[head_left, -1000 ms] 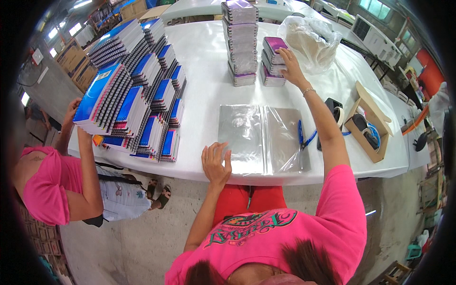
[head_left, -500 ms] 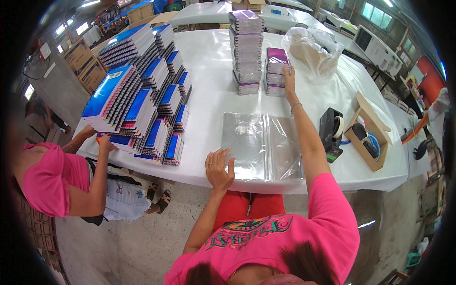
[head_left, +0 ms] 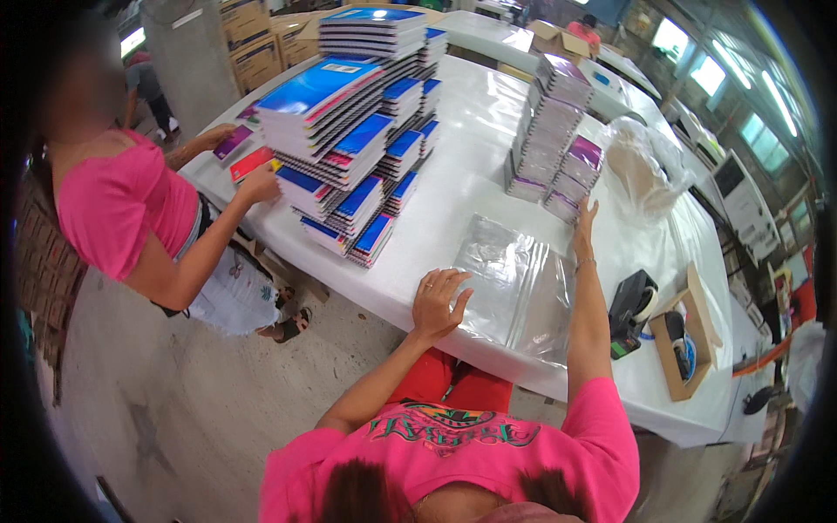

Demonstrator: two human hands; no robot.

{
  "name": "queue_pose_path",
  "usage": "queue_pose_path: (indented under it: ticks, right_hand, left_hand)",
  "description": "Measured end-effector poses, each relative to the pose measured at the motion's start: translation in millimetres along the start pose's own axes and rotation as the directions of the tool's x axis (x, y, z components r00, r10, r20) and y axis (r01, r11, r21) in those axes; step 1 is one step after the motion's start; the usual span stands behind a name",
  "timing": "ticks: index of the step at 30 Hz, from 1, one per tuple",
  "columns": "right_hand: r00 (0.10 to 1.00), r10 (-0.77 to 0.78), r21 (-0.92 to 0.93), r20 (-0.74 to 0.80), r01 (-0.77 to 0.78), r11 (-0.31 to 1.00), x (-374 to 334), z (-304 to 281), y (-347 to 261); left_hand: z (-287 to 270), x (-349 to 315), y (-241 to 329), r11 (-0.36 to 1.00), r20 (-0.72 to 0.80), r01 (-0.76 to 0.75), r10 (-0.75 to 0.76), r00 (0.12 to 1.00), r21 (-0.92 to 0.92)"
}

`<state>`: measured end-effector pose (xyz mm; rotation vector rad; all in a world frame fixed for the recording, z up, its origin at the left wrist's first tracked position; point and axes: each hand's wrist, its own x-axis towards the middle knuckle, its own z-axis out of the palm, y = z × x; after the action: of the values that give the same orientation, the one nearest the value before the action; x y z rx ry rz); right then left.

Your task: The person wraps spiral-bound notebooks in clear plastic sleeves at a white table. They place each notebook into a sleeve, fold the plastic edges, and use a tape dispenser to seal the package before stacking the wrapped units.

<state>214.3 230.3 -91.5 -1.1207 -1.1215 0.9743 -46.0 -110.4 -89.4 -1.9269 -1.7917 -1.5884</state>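
Observation:
My left hand [head_left: 440, 302] rests at the table's near edge, fingers spread, its fingertips at the left border of some flat clear plastic bags [head_left: 497, 261]. My right hand [head_left: 587, 228] is open beside the lower near end of a short stack of purple, plastic-wrapped spiral notebooks [head_left: 579, 166]. Its fingers point away from me; whether they touch the stack I cannot tell. A taller stack of wrapped notebooks [head_left: 551, 118] stands just left of the short one.
Stacks of blue spiral notebooks [head_left: 318, 85] fill the table's left side. There a co-worker in pink [head_left: 122, 209] holds a red booklet [head_left: 252, 164] and a purple one [head_left: 233, 142]. On the right are a tape dispenser [head_left: 632, 314], an open carton [head_left: 676, 357] and a bulging clear bag [head_left: 645, 166].
The whole view has turned, shifting the table's things rightward. My right hand has come down along the short stack toward me. Booklets now show in the co-worker's hands, which have moved away from the blue notebooks.

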Motion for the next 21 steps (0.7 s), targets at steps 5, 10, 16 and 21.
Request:
queue_pose_path:
  ticks: [5, 10, 16, 21]
  right_hand:
    - [0.931, -0.168, -0.384, -0.324, 0.033, 0.923, -32, 3, -5]
    - [0.988, -0.153, -0.131, -0.031, 0.148, 0.980, -82, 40, -28]
    - [0.847, 0.020, 0.092, 0.531, -0.081, 0.992, -173, 123, -173]
    - [0.655, -0.074, 0.165, 0.752, -0.078, 0.983, -189, 173, -253]
  left_hand:
    - [2, 4, 4, 0.998, 0.021, 0.004, -0.002, 1.000, -0.056]
    - [3, 2, 3, 0.994, 0.037, -0.016, 0.020, 0.999, -0.106]
    - [-4, 0, -1, 0.989, 0.048, 0.034, -0.027, 0.998, -0.144]
    - [-3, -1, -4, 0.980, 0.045, 0.073, -0.065, 0.997, -0.184]
